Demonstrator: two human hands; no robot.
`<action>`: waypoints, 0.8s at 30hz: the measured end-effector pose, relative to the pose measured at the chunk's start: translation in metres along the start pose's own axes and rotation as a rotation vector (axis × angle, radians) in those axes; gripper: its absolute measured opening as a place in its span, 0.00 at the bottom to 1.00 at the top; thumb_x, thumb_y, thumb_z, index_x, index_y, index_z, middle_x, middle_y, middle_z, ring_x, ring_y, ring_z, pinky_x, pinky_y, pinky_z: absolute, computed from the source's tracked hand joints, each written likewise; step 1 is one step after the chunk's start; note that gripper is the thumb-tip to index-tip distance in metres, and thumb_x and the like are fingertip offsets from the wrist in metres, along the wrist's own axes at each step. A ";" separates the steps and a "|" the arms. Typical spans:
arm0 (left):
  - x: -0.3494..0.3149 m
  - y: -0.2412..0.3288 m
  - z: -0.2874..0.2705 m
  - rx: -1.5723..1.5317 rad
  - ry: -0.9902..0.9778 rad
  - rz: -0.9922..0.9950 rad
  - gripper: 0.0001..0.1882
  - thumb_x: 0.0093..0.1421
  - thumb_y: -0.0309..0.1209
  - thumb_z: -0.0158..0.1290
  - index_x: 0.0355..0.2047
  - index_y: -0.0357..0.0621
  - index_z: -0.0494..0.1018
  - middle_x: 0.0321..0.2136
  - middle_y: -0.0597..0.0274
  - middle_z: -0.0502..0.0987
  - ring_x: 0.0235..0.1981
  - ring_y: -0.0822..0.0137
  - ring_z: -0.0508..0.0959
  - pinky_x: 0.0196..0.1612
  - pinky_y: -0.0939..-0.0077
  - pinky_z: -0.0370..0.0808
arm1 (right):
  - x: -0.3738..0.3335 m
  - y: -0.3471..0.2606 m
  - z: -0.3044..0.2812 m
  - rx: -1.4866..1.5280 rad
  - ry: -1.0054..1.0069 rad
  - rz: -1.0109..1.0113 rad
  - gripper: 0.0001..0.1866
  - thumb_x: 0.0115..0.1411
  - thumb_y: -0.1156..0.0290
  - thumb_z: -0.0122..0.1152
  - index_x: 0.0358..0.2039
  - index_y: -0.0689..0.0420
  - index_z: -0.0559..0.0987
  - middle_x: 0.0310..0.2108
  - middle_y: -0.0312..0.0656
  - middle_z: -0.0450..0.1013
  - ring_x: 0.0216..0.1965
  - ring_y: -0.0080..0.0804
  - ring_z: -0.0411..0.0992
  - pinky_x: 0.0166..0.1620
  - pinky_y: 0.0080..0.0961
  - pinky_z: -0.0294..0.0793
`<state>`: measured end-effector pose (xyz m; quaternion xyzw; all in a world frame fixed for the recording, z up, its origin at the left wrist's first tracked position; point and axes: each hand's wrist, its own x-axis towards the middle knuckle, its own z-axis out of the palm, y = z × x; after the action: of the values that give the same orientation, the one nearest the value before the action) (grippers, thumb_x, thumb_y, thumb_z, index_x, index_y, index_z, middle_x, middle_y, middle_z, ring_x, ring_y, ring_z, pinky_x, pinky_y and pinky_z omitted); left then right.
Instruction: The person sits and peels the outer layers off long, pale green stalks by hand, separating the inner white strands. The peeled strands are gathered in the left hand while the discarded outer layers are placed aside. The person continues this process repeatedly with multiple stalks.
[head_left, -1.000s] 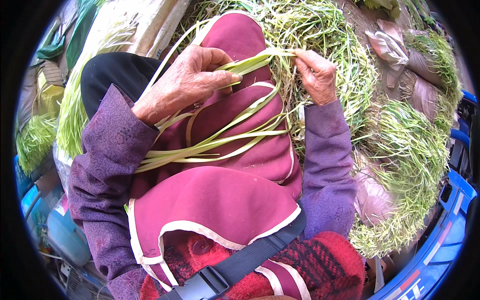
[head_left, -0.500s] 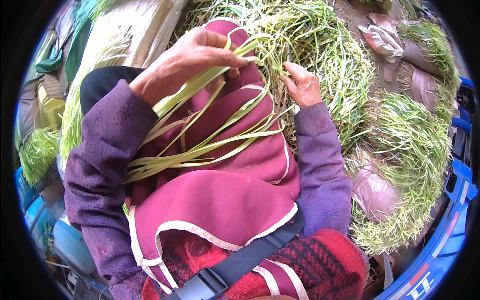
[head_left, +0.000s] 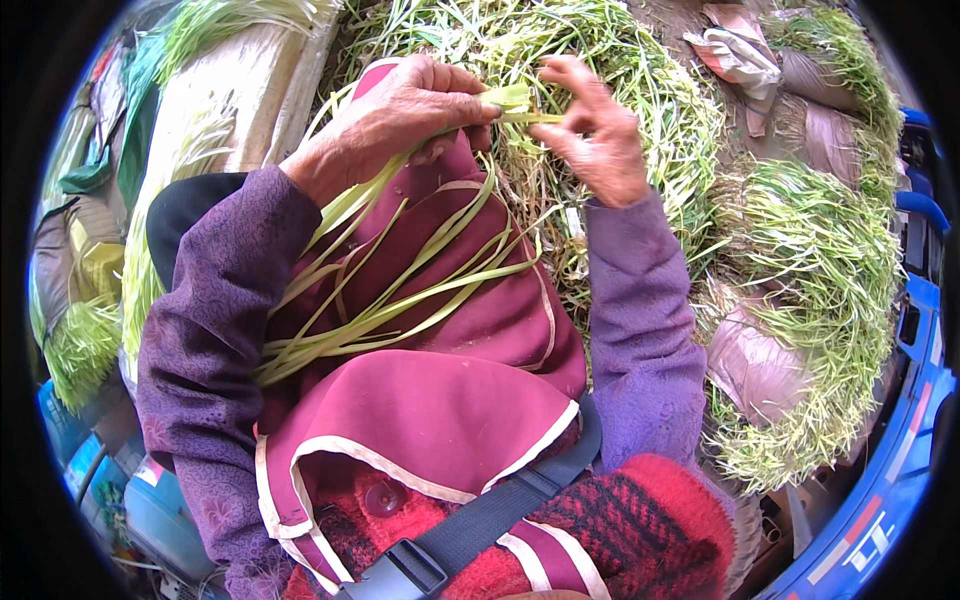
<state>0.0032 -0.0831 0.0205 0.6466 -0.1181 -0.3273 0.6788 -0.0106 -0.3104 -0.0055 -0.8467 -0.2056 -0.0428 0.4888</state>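
Note:
A small bunch of garlic chives (head_left: pixel 430 300), long flat pale-green leaves, trails across the maroon apron (head_left: pixel 460 385) on my lap. My left hand (head_left: pixel 405 110) is closed round the bunch near its upper ends, which stick out past the thumb. Just to the right, my right hand (head_left: pixel 600 140) pinches a thin strand at those ends between thumb and forefinger, its other fingers raised and slightly blurred. Beneath and beyond both hands spreads a large heap of loose green and straw-coloured leaves (head_left: pixel 660 110).
At the left lies a thick pile of chives (head_left: pixel 185 170) beside a pale board-like surface (head_left: pixel 255 85). Wrapped bundles of chives (head_left: pixel 820 225) stand at the right, near a blue vehicle edge (head_left: pixel 880 480). Blue containers (head_left: pixel 160 515) sit at lower left.
My right hand has lifted up and turned, its fingers now at the bunch's ends. My left hand has shifted slightly, still holding the chives. The view has moved a little.

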 end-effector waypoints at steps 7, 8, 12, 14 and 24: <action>-0.008 -0.002 -0.001 -0.117 0.066 -0.019 0.10 0.57 0.32 0.52 0.33 0.36 0.73 0.21 0.67 0.74 0.12 0.86 0.62 0.13 0.93 0.56 | -0.005 0.028 0.027 0.363 -0.069 0.341 0.15 0.52 0.73 0.63 0.41 0.61 0.77 0.26 0.34 0.74 0.19 0.15 0.66 0.22 0.11 0.68; -0.008 -0.002 -0.001 -0.150 0.079 -0.024 0.10 0.57 0.32 0.52 0.33 0.36 0.73 0.21 0.67 0.74 0.12 0.86 0.61 0.13 0.93 0.56 | -0.008 0.031 0.026 0.370 -0.077 0.328 0.14 0.53 0.73 0.62 0.41 0.61 0.77 0.25 0.34 0.74 0.19 0.15 0.66 0.22 0.12 0.67; -0.007 -0.003 0.000 -0.225 0.094 -0.035 0.09 0.56 0.30 0.53 0.34 0.37 0.73 0.20 0.67 0.74 0.11 0.87 0.60 0.12 0.93 0.54 | -0.013 0.038 0.027 0.248 -0.092 0.348 0.09 0.55 0.73 0.59 0.37 0.61 0.78 0.22 0.32 0.73 0.18 0.14 0.66 0.20 0.13 0.64; -0.008 -0.002 0.002 -0.217 0.082 -0.032 0.08 0.56 0.29 0.53 0.33 0.37 0.73 0.20 0.67 0.74 0.10 0.86 0.60 0.12 0.93 0.53 | -0.012 0.043 0.033 -0.104 -0.063 0.137 0.06 0.56 0.73 0.55 0.32 0.58 0.79 0.17 0.33 0.72 0.16 0.18 0.66 0.18 0.17 0.62; -0.010 -0.007 0.006 -0.231 0.149 -0.010 0.07 0.55 0.28 0.53 0.31 0.37 0.72 0.20 0.66 0.74 0.10 0.87 0.60 0.11 0.93 0.53 | -0.007 0.043 0.017 0.284 0.091 0.308 0.11 0.53 0.69 0.63 0.35 0.59 0.79 0.25 0.35 0.74 0.22 0.16 0.68 0.23 0.14 0.68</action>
<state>-0.0098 -0.0821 0.0177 0.5875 -0.0257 -0.2929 0.7540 -0.0021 -0.3172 -0.0510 -0.7879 -0.0552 0.0238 0.6128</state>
